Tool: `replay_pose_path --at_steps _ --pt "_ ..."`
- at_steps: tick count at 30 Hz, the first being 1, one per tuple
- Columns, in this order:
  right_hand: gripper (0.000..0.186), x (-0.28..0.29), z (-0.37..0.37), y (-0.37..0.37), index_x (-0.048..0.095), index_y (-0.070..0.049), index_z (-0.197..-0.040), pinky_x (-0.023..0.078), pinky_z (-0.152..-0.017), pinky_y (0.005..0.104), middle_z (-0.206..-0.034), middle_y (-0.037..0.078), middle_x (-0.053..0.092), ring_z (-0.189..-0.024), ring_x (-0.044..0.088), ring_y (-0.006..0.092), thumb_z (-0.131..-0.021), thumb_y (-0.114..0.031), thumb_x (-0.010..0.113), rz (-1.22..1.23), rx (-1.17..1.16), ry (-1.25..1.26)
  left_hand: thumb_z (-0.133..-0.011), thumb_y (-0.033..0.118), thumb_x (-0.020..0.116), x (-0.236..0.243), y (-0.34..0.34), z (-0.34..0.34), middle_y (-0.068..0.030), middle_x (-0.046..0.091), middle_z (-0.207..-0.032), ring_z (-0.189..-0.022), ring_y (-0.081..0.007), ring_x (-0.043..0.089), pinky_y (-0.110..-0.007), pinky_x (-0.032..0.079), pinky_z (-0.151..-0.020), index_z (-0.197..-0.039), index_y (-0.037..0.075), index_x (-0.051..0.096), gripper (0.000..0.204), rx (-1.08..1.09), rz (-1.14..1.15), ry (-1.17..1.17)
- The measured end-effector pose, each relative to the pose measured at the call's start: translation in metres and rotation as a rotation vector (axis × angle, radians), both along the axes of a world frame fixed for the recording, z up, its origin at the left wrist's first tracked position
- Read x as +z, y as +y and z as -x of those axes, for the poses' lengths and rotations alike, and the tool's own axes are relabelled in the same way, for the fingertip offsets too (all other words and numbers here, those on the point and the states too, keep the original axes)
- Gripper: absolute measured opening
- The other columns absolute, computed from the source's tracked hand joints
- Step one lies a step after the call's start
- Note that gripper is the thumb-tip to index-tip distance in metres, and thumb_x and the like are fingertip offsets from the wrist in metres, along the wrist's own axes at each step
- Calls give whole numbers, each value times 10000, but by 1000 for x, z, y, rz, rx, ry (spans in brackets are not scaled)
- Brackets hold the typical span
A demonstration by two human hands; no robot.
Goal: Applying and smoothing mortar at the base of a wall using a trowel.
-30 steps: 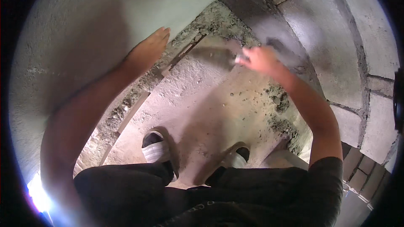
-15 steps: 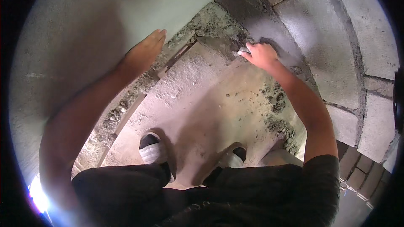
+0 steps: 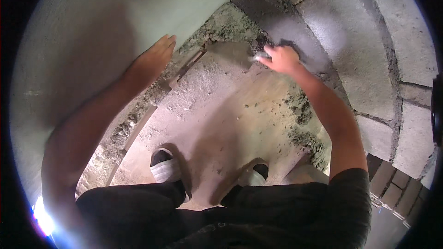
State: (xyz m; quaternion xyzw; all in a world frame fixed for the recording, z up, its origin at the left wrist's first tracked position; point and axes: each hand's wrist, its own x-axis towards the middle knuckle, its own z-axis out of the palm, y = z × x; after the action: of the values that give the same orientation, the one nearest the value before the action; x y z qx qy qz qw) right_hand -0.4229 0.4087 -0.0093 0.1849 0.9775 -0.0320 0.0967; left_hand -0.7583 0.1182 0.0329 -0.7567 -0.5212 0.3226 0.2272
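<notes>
My right hand [image 3: 284, 60] is closed around the handle of a trowel, low by the corner where the walls meet. The trowel's flat grey blade [image 3: 230, 55] points left, over rough mortar [image 3: 230, 23] along the foot of the wall. Part of the handle is hidden by my fingers. My left hand [image 3: 159, 54] lies with straight fingers at the smooth plastered wall [image 3: 101, 32], holding nothing. A dark band of damp mortar [image 3: 263, 4] runs up the block wall [image 3: 341, 37] above my right hand.
Narrow wooden strips [image 3: 140, 127] lie along the left wall's foot beside crumbly rubble [image 3: 122, 131]. Clumps of loose mortar [image 3: 300, 108] are heaped on the floor [image 3: 194, 97] at right. My shoes [image 3: 166, 169] stand on the dusty floor. A bright light [image 3: 42, 216] glares at lower left.
My right hand and the trowel have shifted slightly left. My left hand stays flat at the wall; the whole view has moved a little.
</notes>
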Motion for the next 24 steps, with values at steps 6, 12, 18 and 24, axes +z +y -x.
replay_pose_path --at_steps 6,12,18,24 --pt "599 -12 -8 -3 644 -106 -1072 552 -592 504 -713 180 684 -664 688 393 -911 -663 493 -20 10 57 -919 218 501 -6 -2 4 -157 425 -1512 -1422 -285 357 -385 197 -1230 -1365 -19 505 506 -28 -65 -122" --pt "532 -14 -4 -33 649 -108 -991 546 -550 470 -689 146 676 -615 682 351 -885 -624 571 -38 129 142 -896 146 516 -13 -7 7 -158 450 -1483 -1404 -293 381 -375 220 -1228 -1301 -24 540 440 12 -116 -281" --pt "669 -21 -7 2 647 -82 -1068 556 -687 522 -835 194 707 -780 699 401 -918 -698 436 19 -114 7 -888 165 518 11 5 -4 -171 472 -1456 -1398 -284 388 -382 241 -1223 -1276 -25 549 433 -7 6 -225" --pt "638 -22 -15 11 639 -61 -1000 555 -639 505 -800 176 708 -712 693 403 -931 -667 455 -17 -125 102 -885 197 536 6 5 -5 -176 482 -1444 -1393 -272 393 -397 240 -1224 -1287 -24 552 459 -19 -53 -192"
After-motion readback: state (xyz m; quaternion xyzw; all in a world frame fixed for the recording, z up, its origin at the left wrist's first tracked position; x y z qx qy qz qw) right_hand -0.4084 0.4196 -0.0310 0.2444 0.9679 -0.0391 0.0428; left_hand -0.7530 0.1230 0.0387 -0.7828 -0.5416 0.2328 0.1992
